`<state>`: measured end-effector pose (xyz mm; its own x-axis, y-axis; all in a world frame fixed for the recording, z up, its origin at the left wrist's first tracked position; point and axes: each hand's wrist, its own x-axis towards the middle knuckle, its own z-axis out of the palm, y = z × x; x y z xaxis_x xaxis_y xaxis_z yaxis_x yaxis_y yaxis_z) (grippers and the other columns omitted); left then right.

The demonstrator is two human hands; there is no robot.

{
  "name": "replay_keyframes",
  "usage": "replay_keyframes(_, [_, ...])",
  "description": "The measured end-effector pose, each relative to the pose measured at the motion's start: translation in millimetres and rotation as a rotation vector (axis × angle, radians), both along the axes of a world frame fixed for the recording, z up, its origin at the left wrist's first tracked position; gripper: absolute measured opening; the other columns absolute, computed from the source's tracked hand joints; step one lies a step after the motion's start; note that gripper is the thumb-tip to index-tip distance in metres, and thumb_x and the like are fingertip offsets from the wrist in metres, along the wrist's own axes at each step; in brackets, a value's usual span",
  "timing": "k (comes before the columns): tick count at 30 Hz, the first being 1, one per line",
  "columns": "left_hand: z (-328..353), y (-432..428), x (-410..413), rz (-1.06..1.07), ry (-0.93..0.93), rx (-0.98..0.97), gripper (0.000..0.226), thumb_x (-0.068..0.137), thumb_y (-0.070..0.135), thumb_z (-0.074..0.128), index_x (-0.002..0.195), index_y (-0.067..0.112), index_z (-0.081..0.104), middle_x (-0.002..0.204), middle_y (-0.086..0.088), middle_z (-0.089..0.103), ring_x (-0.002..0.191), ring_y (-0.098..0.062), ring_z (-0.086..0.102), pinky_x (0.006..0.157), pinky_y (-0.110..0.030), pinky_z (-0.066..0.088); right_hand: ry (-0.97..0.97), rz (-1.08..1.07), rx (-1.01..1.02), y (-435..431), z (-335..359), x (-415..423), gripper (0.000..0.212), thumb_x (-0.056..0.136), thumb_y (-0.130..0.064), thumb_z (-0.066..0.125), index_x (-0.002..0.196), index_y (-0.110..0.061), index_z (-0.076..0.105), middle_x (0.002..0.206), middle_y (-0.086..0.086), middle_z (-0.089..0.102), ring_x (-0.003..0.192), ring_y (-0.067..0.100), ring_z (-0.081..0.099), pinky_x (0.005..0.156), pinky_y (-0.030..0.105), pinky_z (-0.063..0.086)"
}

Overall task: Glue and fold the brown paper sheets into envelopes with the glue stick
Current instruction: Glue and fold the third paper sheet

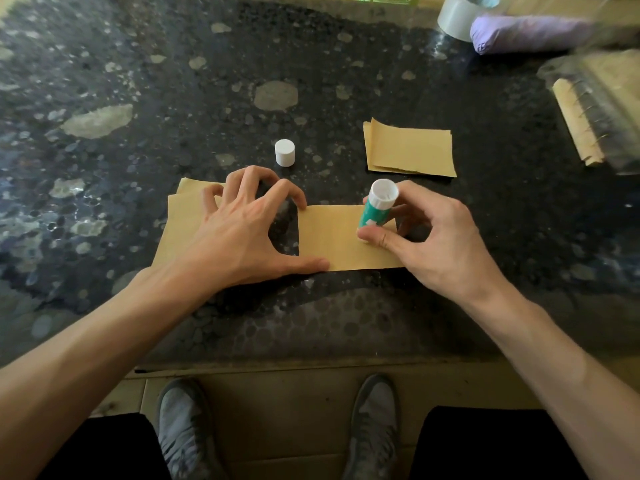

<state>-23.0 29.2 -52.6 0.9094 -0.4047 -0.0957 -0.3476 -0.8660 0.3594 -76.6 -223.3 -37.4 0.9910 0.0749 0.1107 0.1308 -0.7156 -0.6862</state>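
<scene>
Dark bench (138, 81): brown paper sheet (332, 237) was held down by the spread left hand (242, 226), glue stick (375, 207) was pinched in the right hand (436, 237).

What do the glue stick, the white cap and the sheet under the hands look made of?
Glue stick: probably plastic, with a smooth teal body, a white end and a slight sheen.
Cap: white plastic by the look, moulded, with a matte finish.
Sheet: brown kraft-like paper, matte and thin, lying flat with crisp edges.

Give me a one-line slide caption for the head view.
Right hand holds an uncapped glue stick to a brown paper sheet steadied by the left hand, white cap standing nearby.
</scene>
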Motion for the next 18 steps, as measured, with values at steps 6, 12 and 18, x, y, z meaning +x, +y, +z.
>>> replay_keyframes(6, [0.0,0.5,-0.4,-0.006,-0.01,0.002,0.087,0.053,0.099,0.057,0.124,0.05,0.045,0.138,0.012,0.031,0.143,-0.017,0.02,0.116,-0.048,0.019,0.005,0.017,-0.107,0.7,1.3,-1.1,0.043,0.092,-0.043,0.074,0.129,-0.025,0.065,0.115,-0.02,0.065,0.096,-0.011,0.059,0.084,-0.003,0.041])
replay_keyframes(12, [0.9,0.3,-0.1,-0.006,0.006,0.009,0.086,0.054,0.098,0.059,0.124,0.051,0.044,0.14,0.012,0.03,0.144,-0.016,0.018,0.116,-0.049,0.018,0.002,0.041,-0.183,3.7,3.6,-3.0,0.043,0.096,-0.037,0.071,0.135,-0.022,0.062,0.126,-0.007,0.069,0.108,-0.002,0.056,0.089,0.005,0.039])
replay_keyframes(18, [1.7,0.2,-0.2,-0.002,0.017,0.008,0.087,0.053,0.099,0.057,0.124,0.051,0.044,0.139,0.012,0.029,0.144,-0.017,0.018,0.117,-0.049,0.018,-0.064,-0.023,-0.158,5.1,3.4,-2.9,0.031,0.09,-0.047,0.077,0.11,-0.032,0.058,0.097,-0.029,0.055,0.09,-0.012,0.059,0.074,0.0,0.041])
